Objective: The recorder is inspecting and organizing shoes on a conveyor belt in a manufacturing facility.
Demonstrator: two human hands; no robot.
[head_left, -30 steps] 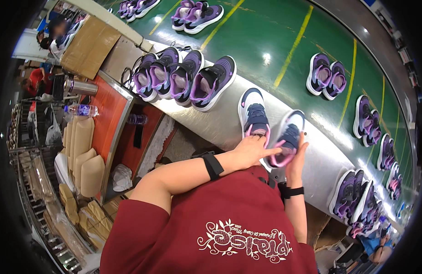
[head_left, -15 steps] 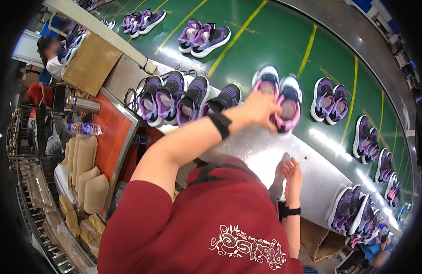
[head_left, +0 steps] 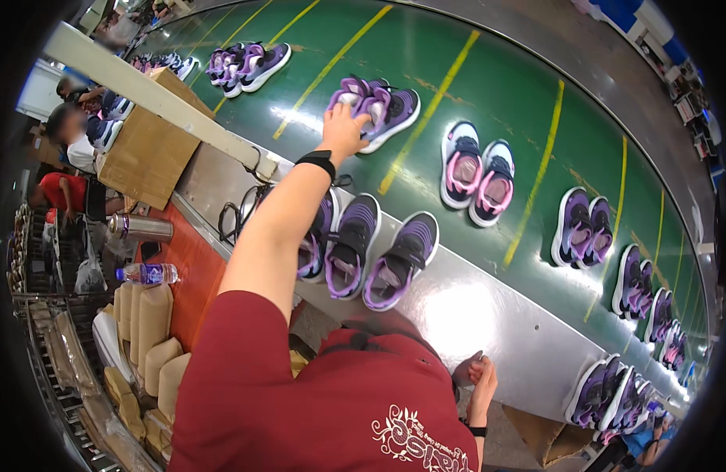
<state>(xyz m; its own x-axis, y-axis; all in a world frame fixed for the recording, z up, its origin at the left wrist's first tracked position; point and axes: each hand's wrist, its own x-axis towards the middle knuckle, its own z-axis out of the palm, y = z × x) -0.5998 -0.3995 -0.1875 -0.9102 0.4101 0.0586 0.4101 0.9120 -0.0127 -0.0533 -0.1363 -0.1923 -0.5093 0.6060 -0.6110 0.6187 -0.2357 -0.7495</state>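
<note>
My left hand [head_left: 344,130] reaches across to a pair of purple-and-black sneakers [head_left: 393,118] on the green conveyor belt [head_left: 426,145]. Its thumb and fingers are curled over the heel ends of the pair, which hide the fingertips in part. To the right lies a navy-and-white pair with pink linings [head_left: 479,175], untouched. My right hand [head_left: 479,379] is low by the edge of the metal ledge [head_left: 508,330], fingers curled, with nothing visible in them. Several purple-and-black sneakers [head_left: 402,259] stand on the ledge beneath my left forearm.
More sneaker pairs [head_left: 583,228] lie along the belt between yellow lines. Others [head_left: 603,389] stand at the ledge's right end. A pale beam [head_left: 158,98], a cardboard box [head_left: 147,141], a red table [head_left: 194,259] and a water bottle [head_left: 147,273] are left. People sit beyond.
My left hand has let go of the navy-and-white pair, which now lies farther onto the belt, and has moved left to the purple-and-black pair. The view has shifted; my right hand appears lower.
</note>
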